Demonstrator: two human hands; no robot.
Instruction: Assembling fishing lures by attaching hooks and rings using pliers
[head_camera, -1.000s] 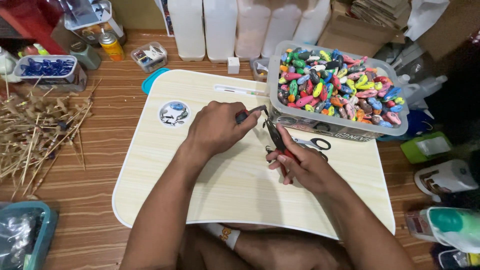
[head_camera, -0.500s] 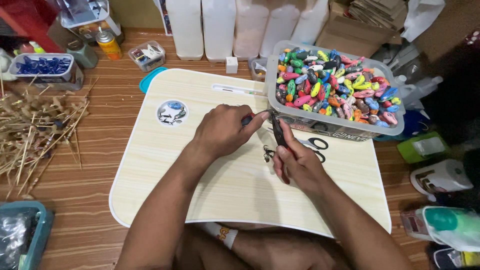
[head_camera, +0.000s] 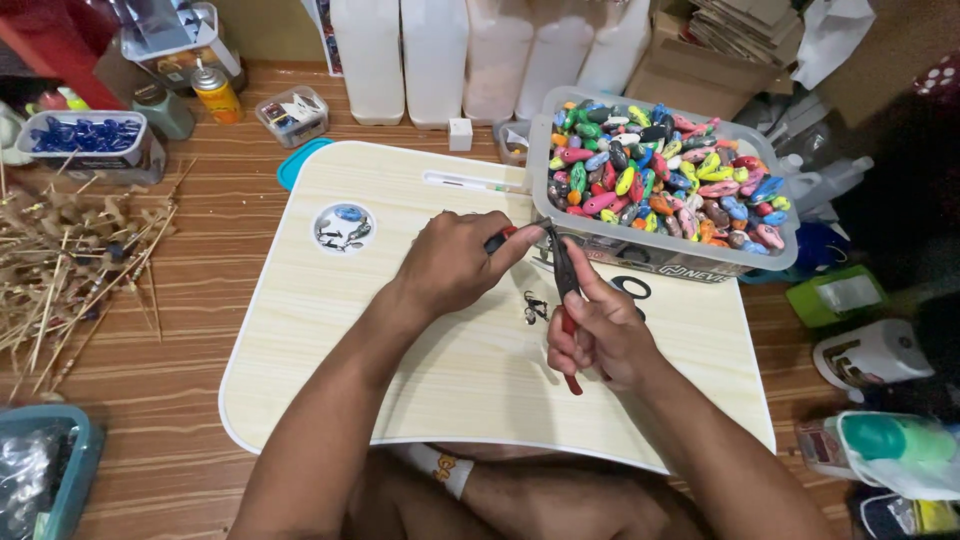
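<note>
Gripping one pair of pliers (head_camera: 562, 272) — right hand (head_camera: 598, 330); left hand's (head_camera: 450, 262) fingers pinch one small piece (head_camera: 497, 238).

A pale wood-grain lap board (head_camera: 330, 330) with rounded corners sits on a brown plank floor (head_camera: 210, 220). On the board, toward one o'clock, stands a clear tub of coloured beads (head_camera: 665, 180); near its centre lie small metal pieces (head_camera: 535, 307), and at ten o'clock a round picture (head_camera: 343, 227) marks its surface. On the floor at nine o'clock lies a heap of dry sticks (head_camera: 70, 260); at twelve o'clock stand white jugs (head_camera: 435, 55); at eleven o'clock, a small clear box (head_camera: 291, 113).
</note>
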